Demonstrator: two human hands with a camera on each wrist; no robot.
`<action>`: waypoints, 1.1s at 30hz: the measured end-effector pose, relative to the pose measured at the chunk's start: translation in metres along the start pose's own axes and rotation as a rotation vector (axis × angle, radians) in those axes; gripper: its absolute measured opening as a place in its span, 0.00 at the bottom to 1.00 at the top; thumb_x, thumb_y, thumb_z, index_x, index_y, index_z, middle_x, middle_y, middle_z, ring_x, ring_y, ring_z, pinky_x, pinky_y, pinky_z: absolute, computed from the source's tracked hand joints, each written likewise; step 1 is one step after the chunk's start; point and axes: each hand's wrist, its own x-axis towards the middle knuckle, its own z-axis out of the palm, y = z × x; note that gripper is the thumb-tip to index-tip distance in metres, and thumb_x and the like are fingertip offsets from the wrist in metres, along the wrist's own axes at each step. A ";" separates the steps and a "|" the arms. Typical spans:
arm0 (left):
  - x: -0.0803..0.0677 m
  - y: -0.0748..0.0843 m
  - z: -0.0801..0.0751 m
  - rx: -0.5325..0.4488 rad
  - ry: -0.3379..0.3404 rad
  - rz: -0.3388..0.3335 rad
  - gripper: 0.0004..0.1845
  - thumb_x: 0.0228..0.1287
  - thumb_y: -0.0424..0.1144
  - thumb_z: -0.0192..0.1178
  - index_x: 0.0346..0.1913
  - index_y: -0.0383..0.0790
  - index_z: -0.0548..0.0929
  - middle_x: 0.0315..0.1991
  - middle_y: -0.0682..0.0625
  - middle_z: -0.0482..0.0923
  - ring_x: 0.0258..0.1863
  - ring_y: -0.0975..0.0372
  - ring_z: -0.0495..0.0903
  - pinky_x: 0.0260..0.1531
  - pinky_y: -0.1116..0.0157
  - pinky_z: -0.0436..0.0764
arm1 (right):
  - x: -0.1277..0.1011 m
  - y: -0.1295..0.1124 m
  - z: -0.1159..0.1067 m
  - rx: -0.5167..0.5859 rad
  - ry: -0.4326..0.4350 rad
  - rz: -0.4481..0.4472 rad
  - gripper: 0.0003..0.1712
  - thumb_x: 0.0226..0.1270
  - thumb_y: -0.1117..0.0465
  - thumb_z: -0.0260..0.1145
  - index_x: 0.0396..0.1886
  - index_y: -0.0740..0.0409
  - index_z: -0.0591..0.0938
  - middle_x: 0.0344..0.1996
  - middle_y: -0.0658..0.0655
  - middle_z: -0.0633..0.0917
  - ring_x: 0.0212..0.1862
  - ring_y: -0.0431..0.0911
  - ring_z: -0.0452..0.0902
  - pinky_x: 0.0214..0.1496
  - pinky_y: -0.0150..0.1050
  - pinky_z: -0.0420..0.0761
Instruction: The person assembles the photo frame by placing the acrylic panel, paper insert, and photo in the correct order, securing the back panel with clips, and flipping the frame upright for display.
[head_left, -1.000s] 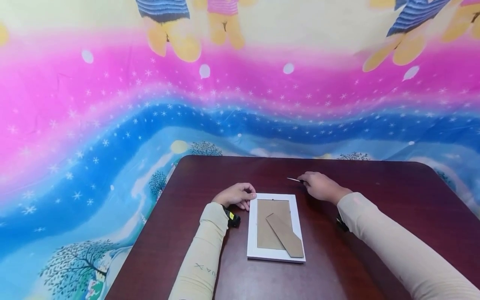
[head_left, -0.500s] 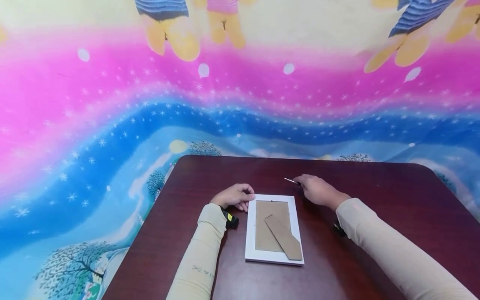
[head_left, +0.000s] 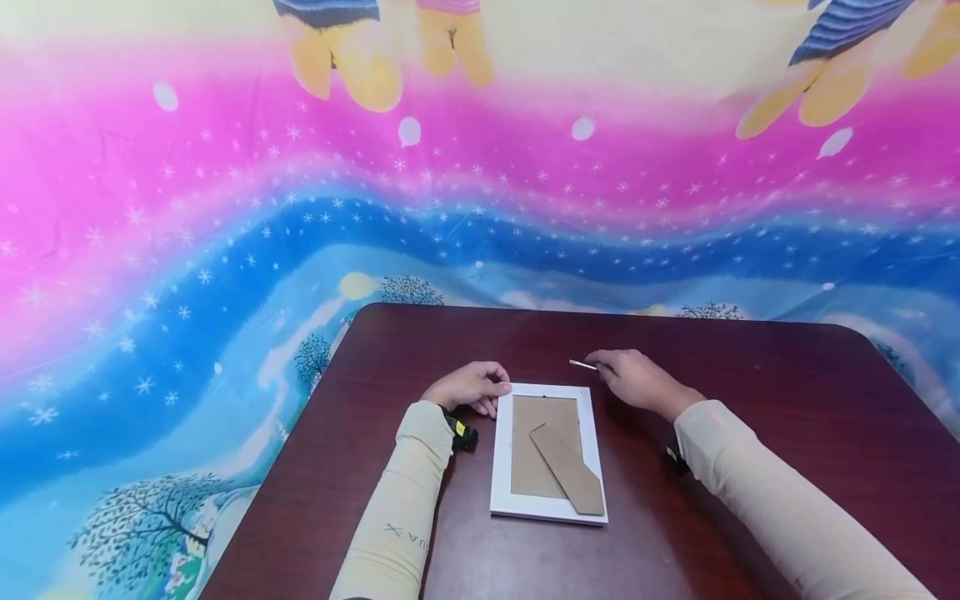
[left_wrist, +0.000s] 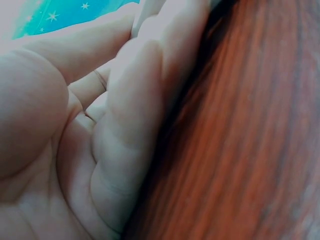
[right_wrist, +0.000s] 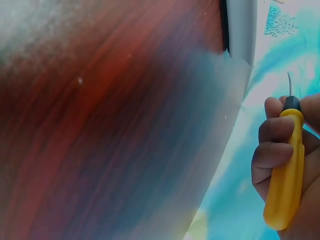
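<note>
A white picture frame (head_left: 501,467) lies face down on the dark wooden table (head_left: 750,392), its brown cardboard back (head_left: 534,433) and loose stand flap (head_left: 572,473) facing up. My left hand (head_left: 471,387) rests on the table at the frame's top left corner, fingers loosely curled and touching its edge; the left wrist view shows the left hand (left_wrist: 100,140) holding nothing. Just beyond the frame's top right corner, my right hand (head_left: 636,379) grips a small tool, whose thin metal tip (head_left: 581,364) points left. The right wrist view shows the tool's yellow handle (right_wrist: 285,175) and a white edge of the frame (right_wrist: 241,25).
A bright cloth with pink and blue bands and stars (head_left: 225,250) hangs behind and beside the table. The table's rounded far left corner (head_left: 367,317) is close to the left hand. A black and yellow wrist device (head_left: 462,434) sits beside the frame.
Both hands stay almost where they were. The head view has shifted slightly, and the tool tip sits a touch lower and nearer the frame's top edge.
</note>
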 end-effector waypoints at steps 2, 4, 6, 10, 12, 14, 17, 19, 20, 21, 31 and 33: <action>0.001 0.000 0.001 -0.001 0.003 -0.004 0.10 0.68 0.42 0.62 0.44 0.40 0.78 0.26 0.40 0.79 0.21 0.54 0.83 0.19 0.64 0.81 | -0.002 0.000 0.000 0.006 -0.008 0.005 0.17 0.75 0.63 0.55 0.58 0.60 0.80 0.45 0.58 0.84 0.40 0.48 0.78 0.44 0.50 0.79; 0.002 -0.001 0.001 -0.002 0.006 -0.005 0.10 0.68 0.42 0.62 0.44 0.40 0.78 0.26 0.40 0.79 0.21 0.54 0.83 0.19 0.65 0.81 | -0.003 0.001 0.000 -0.002 -0.005 -0.002 0.16 0.75 0.61 0.56 0.57 0.61 0.80 0.46 0.58 0.84 0.43 0.49 0.80 0.47 0.52 0.79; 0.001 0.000 0.002 -0.002 0.006 -0.003 0.10 0.68 0.42 0.62 0.44 0.40 0.78 0.26 0.40 0.79 0.21 0.54 0.83 0.19 0.65 0.81 | -0.004 0.001 0.001 0.002 -0.003 0.002 0.16 0.76 0.60 0.56 0.56 0.62 0.81 0.45 0.58 0.85 0.45 0.50 0.81 0.48 0.53 0.79; 0.000 0.001 0.002 -0.003 0.004 -0.002 0.09 0.69 0.41 0.62 0.45 0.39 0.78 0.26 0.40 0.79 0.21 0.55 0.83 0.19 0.65 0.81 | -0.005 0.001 0.001 0.004 -0.001 0.012 0.16 0.76 0.59 0.56 0.53 0.62 0.82 0.45 0.58 0.85 0.48 0.52 0.81 0.51 0.54 0.78; 0.000 0.002 0.002 -0.003 0.005 -0.003 0.09 0.69 0.41 0.61 0.45 0.39 0.78 0.26 0.40 0.79 0.21 0.55 0.83 0.19 0.65 0.81 | -0.005 0.001 0.001 0.008 -0.005 0.016 0.16 0.76 0.59 0.56 0.53 0.62 0.82 0.44 0.57 0.85 0.48 0.51 0.81 0.51 0.54 0.79; -0.001 0.002 0.002 -0.002 0.006 -0.003 0.09 0.69 0.41 0.61 0.45 0.39 0.78 0.26 0.40 0.79 0.21 0.55 0.83 0.19 0.65 0.81 | -0.004 0.000 0.001 0.009 -0.009 0.028 0.15 0.76 0.58 0.56 0.52 0.61 0.83 0.42 0.56 0.85 0.45 0.49 0.81 0.49 0.53 0.80; -0.001 0.002 0.002 0.000 0.006 0.000 0.09 0.69 0.41 0.61 0.45 0.39 0.78 0.27 0.40 0.79 0.21 0.54 0.83 0.19 0.65 0.81 | -0.004 0.000 0.001 0.016 -0.022 0.042 0.14 0.76 0.57 0.56 0.49 0.60 0.83 0.36 0.53 0.84 0.37 0.46 0.80 0.44 0.49 0.80; -0.001 0.002 0.001 0.001 0.004 0.002 0.09 0.69 0.41 0.61 0.45 0.40 0.78 0.27 0.40 0.79 0.21 0.54 0.83 0.19 0.65 0.81 | -0.004 -0.001 0.001 0.022 -0.029 0.051 0.14 0.76 0.56 0.57 0.46 0.59 0.84 0.31 0.51 0.83 0.33 0.44 0.77 0.40 0.45 0.80; -0.001 0.003 0.001 0.002 0.002 0.003 0.10 0.69 0.41 0.62 0.45 0.40 0.78 0.27 0.40 0.79 0.21 0.54 0.83 0.19 0.64 0.81 | -0.004 -0.001 0.001 0.025 -0.032 0.050 0.14 0.76 0.55 0.57 0.45 0.58 0.84 0.28 0.51 0.82 0.30 0.43 0.76 0.38 0.44 0.79; -0.001 0.003 0.001 0.002 -0.001 0.004 0.10 0.69 0.41 0.62 0.46 0.40 0.78 0.27 0.40 0.79 0.21 0.54 0.83 0.20 0.64 0.81 | -0.004 -0.001 0.001 0.030 -0.034 0.048 0.13 0.76 0.55 0.57 0.44 0.58 0.84 0.26 0.50 0.81 0.28 0.43 0.75 0.36 0.43 0.77; -0.002 0.004 0.001 0.010 -0.004 0.005 0.10 0.69 0.41 0.62 0.46 0.39 0.78 0.26 0.40 0.79 0.21 0.54 0.83 0.20 0.63 0.82 | -0.002 -0.004 0.005 0.043 -0.029 0.024 0.16 0.75 0.52 0.59 0.27 0.53 0.80 0.15 0.50 0.72 0.20 0.44 0.69 0.28 0.41 0.73; -0.001 0.003 0.001 0.007 -0.008 0.005 0.10 0.69 0.41 0.62 0.46 0.39 0.78 0.26 0.40 0.79 0.21 0.54 0.83 0.20 0.64 0.82 | -0.002 -0.004 0.006 0.041 -0.036 0.031 0.16 0.74 0.51 0.59 0.27 0.53 0.80 0.15 0.49 0.72 0.19 0.44 0.69 0.27 0.41 0.73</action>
